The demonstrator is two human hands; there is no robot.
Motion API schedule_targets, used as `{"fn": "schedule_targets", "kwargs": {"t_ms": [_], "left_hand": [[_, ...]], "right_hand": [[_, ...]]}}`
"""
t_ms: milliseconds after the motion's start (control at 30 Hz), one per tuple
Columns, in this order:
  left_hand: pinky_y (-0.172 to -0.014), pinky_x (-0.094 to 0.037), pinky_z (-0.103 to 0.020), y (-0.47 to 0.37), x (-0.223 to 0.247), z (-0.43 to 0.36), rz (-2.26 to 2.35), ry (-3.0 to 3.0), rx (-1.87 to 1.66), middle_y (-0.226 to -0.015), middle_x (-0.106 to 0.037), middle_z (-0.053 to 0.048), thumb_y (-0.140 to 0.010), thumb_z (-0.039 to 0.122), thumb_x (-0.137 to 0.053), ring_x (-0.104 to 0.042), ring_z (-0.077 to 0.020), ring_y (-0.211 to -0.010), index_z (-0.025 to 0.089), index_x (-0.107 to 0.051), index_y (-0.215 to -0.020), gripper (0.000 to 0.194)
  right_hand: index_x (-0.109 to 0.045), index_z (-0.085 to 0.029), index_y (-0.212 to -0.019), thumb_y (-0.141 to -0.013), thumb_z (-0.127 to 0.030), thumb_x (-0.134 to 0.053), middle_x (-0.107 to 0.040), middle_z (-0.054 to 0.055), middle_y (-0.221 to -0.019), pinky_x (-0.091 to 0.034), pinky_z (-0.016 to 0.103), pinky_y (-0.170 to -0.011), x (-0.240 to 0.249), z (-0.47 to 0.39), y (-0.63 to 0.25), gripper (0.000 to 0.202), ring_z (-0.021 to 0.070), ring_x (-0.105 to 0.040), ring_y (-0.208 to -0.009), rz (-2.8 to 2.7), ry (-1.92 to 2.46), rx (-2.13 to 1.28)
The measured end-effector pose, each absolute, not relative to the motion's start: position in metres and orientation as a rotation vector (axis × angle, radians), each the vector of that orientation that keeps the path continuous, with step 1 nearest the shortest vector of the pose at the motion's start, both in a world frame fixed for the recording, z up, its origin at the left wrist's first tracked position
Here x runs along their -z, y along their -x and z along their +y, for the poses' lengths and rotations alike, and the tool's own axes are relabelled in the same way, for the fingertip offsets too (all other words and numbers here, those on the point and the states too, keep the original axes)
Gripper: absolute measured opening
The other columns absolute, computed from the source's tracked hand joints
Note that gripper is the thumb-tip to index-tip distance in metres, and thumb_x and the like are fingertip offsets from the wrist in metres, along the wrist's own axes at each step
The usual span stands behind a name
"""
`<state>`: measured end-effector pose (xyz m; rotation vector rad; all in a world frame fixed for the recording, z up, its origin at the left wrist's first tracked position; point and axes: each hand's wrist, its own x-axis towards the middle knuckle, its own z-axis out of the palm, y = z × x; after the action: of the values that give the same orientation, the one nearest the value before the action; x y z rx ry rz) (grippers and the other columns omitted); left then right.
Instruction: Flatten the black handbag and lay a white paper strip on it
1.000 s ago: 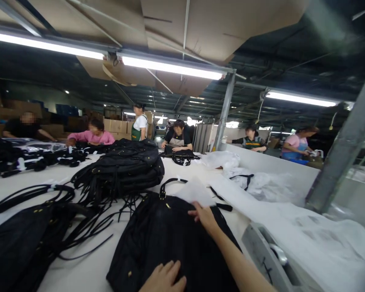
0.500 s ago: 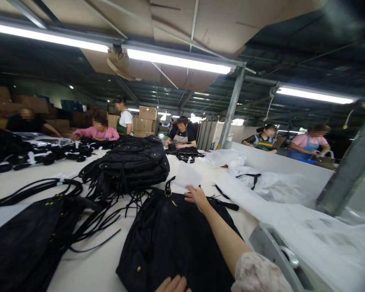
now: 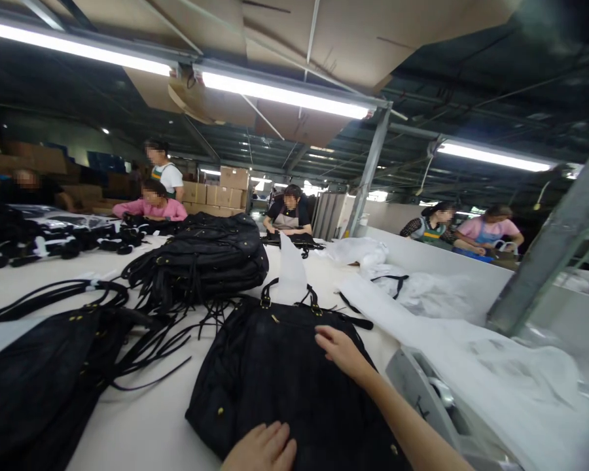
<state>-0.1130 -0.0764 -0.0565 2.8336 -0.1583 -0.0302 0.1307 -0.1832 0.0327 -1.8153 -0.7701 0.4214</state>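
As the black bag lies before you at the lower centre of the frame, on the white bench, your left hand rests flat on its near part, fingers extended and holding nothing. Your right hand is over its upper right part, fingers loosely parted and empty; whether they touch the cloth cannot be told. Behind the bag's top edge, you have a white sheet between the handles. A second bag fills the lower left, a pile of black bags stands left of centre, and white wrap spreads across the right.
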Motion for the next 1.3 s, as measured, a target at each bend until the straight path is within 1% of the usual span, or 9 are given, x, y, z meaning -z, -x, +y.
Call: {"fn": "schedule_targets", "kwargs": {"t_ms": [100,233,333,500,667,867,1067,1167,1300], "left_hand": [[-0.112,-0.039,-0.041,0.131,0.014,-0.09,-0.044,-2.741,0.049,-0.144,-0.05,-0.012,-0.081,0.015,-0.064,-0.047,-0.0302,-0.131,0.02,-0.047,-0.14,0.061],[-0.106,-0.04,-0.043,0.138,0.001,-0.101,0.094,-2.716,0.035,-0.138,-0.055,-0.008,-0.079,0.021,-0.067,-0.051,-0.0298,-0.122,0.022,-0.052,-0.134,0.057],[-0.105,-0.038,-0.043,0.136,0.01,-0.102,0.101,-2.738,0.028,-0.137,-0.055,-0.008,-0.081,0.025,-0.065,-0.05,-0.0298,-0.12,0.022,-0.053,-0.134,0.054],[-0.107,-0.035,-0.042,0.139,0.0,-0.099,0.278,-2.736,0.024,-0.137,-0.054,-0.008,-0.079,0.026,-0.067,-0.047,-0.0294,-0.122,0.023,-0.051,-0.137,0.06],[-0.103,-0.038,-0.044,0.142,-0.013,-0.103,0.383,-2.758,0.037,-0.128,-0.057,-0.01,-0.074,0.023,-0.07,-0.05,-0.0304,-0.116,0.02,-0.059,-0.126,0.053],[-0.105,-0.038,-0.043,0.143,0.003,-0.091,0.321,-2.804,-0.042,-0.127,-0.056,-0.012,-0.071,0.031,-0.078,-0.049,-0.0317,-0.117,0.019,-0.064,-0.117,0.05],[-0.094,-0.044,-0.039,0.131,-0.027,-0.077,0.329,-2.757,-0.004,-0.113,-0.06,-0.008,-0.069,0.045,-0.08,-0.053,-0.0285,-0.107,0.019,-0.067,-0.107,0.048],[-0.09,-0.043,-0.039,0.122,-0.043,-0.077,0.349,-2.782,0.004,-0.109,-0.06,-0.005,-0.068,0.045,-0.078,-0.053,-0.0284,-0.106,0.019,-0.067,-0.094,0.039],[-0.082,-0.043,-0.033,0.11,-0.049,-0.075,0.387,-2.691,0.081,-0.103,-0.061,-0.002,-0.066,0.04,-0.076,-0.056,-0.0241,-0.098,0.02,-0.06,-0.092,0.037]], "right_hand": [[-0.074,-0.026,-0.099,-0.073,-0.033,-0.069,-0.073,0.004,-0.102,-0.049,0.039,-0.094,-0.028,-0.243,-0.092,0.027,0.0264,-0.065,-0.1,-1.246,1.929,-0.633],[-0.063,-0.035,-0.126,-0.06,-0.04,-0.085,-0.062,0.008,-0.132,-0.038,0.044,-0.108,-0.01,-0.295,-0.053,0.069,0.0337,-0.054,-0.123,-1.499,2.195,-0.594],[-0.058,-0.033,-0.132,-0.068,-0.037,-0.081,-0.058,0.009,-0.136,-0.027,0.049,-0.116,0.003,-0.304,-0.04,0.068,0.0342,-0.049,-0.128,-1.565,2.315,-0.381],[-0.056,-0.027,-0.133,-0.065,-0.045,-0.082,-0.063,0.013,-0.123,-0.043,0.051,-0.099,0.011,-0.297,-0.041,0.075,0.0367,-0.056,-0.109,-1.638,2.504,-0.175],[-0.054,-0.019,-0.133,-0.057,-0.058,-0.084,-0.053,0.018,-0.133,-0.035,0.056,-0.107,0.033,-0.297,-0.05,0.091,0.0406,-0.048,-0.121,-1.763,2.526,0.004],[-0.064,-0.017,-0.101,-0.056,-0.06,-0.083,-0.062,0.012,-0.106,-0.052,0.042,-0.08,0.022,-0.285,-0.063,0.065,0.0324,-0.063,-0.093,-1.908,2.506,-0.006],[-0.063,-0.019,-0.086,-0.054,-0.065,-0.082,-0.065,0.003,-0.089,-0.043,0.029,-0.063,-0.016,-0.273,-0.088,0.058,0.0234,-0.064,-0.078,-1.95,2.385,0.04],[-0.064,-0.02,-0.084,-0.049,-0.061,-0.086,-0.065,0.001,-0.086,-0.039,0.027,-0.063,-0.018,-0.271,-0.1,0.058,0.0207,-0.063,-0.078,-1.858,2.29,-0.037],[-0.065,-0.019,-0.081,-0.042,-0.053,-0.092,-0.065,-0.001,-0.082,-0.038,0.026,-0.067,-0.011,-0.27,-0.108,0.058,0.0192,-0.06,-0.079,-1.674,2.217,-0.189]]}}
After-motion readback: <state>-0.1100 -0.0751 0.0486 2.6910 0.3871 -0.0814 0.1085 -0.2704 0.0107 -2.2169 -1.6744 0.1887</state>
